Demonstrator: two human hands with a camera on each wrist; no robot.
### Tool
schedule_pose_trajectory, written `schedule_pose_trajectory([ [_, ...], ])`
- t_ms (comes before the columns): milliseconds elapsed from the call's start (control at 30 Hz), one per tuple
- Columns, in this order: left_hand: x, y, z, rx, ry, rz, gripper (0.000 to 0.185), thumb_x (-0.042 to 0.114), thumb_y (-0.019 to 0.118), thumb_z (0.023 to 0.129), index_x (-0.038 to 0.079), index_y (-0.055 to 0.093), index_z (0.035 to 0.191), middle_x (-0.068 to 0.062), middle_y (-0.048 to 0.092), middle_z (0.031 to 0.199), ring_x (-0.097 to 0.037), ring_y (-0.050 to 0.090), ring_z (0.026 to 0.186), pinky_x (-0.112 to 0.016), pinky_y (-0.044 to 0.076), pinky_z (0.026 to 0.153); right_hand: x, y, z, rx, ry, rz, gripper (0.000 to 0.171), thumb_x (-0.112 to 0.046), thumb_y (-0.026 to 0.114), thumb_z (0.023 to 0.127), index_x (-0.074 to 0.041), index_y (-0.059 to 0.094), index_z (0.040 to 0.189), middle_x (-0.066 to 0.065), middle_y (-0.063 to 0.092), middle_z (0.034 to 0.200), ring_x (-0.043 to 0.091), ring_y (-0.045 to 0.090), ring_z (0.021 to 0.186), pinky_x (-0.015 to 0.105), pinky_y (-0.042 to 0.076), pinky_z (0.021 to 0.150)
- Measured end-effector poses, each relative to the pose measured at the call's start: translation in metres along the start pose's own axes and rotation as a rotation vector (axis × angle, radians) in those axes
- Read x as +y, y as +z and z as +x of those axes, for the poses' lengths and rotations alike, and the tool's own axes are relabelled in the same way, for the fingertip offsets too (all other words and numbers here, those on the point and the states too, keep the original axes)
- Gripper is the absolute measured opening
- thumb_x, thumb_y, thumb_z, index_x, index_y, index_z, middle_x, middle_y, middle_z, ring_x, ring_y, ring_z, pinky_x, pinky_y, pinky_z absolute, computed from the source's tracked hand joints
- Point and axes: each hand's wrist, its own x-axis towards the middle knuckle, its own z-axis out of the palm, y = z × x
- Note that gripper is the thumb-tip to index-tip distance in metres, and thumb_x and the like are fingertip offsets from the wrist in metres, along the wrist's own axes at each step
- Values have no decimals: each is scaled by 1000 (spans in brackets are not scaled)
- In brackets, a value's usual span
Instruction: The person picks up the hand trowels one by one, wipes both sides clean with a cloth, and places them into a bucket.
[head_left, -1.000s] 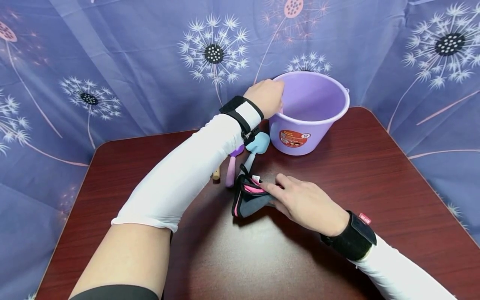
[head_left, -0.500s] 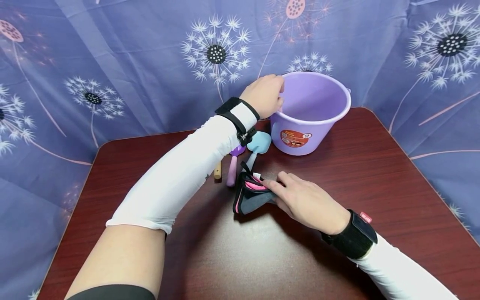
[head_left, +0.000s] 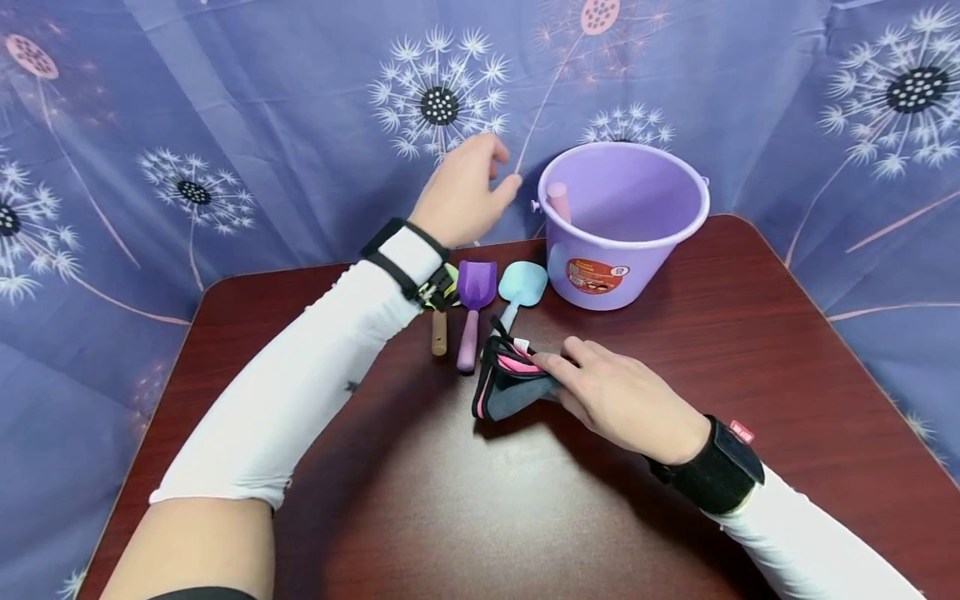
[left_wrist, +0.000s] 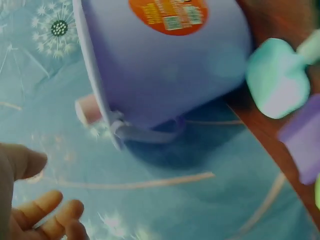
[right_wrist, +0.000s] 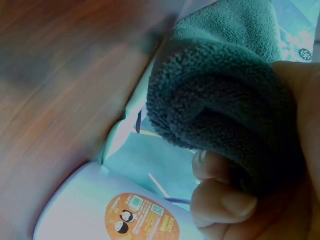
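Observation:
My left hand [head_left: 467, 187] is off to the left of the purple bucket [head_left: 637, 258], with loosely bent fingers and nothing held. Inside the bucket, a pink handle [head_left: 557, 200] leans against the left wall; whatever it belongs to is hidden. My right hand [head_left: 630, 400] grips a folded grey plush cloth [right_wrist: 220, 100] with black edging and pink inside, low over the table. Behind it lie a light blue toy shovel [head_left: 522, 283], partly covered by the cloth, and a purple toy shovel [head_left: 476, 287]. A wooden-handled tool [head_left: 439, 333] with a yellow-green head is partly hidden by my left wrist.
A dark red-brown wooden table [head_left: 585, 525] carries everything. Blue dandelion-print fabric [head_left: 300, 108] hangs behind its back edge and along the sides. The bucket stands at the back, right of the shovels.
The left hand has let go of the pink-handled thing at the bucket's rim and moved left, away from it. The right hand keeps holding the cloth in nearly the same place.

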Motion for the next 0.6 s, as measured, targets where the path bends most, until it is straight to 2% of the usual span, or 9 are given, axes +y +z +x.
schedule_pose_trajectory([
  [100,-25,2,-24,35,-63,-47,39,33,60,108,6,58,136,-10,60,117,-21,56,102,-36,47,86,1,-2,2,-1,5,4,46,-11,80,90,-8,65,134,3,50,91,19,51,78,33,48,61],
  [233,-56,17,-57,34,-156,-75,40,31,64,105,2,59,131,-12,60,109,-26,58,93,-40,49,79,1,-4,3,-6,20,11,45,-13,81,91,-9,66,133,1,48,90,17,49,77,32,47,61],
  [433,-93,50,-97,-64,-350,-68,50,39,68,100,-3,54,125,-17,62,109,-32,64,98,-47,53,88,2,-5,5,11,13,5,44,-14,83,89,-10,65,129,1,48,90,17,49,77,32,49,62],
  [600,-111,76,-123,-158,-474,-130,56,45,68,98,-3,49,119,-17,65,96,-32,68,89,-45,56,80,1,-3,11,14,-3,5,44,-14,83,88,-10,65,128,1,49,92,16,49,77,32,50,62],
])
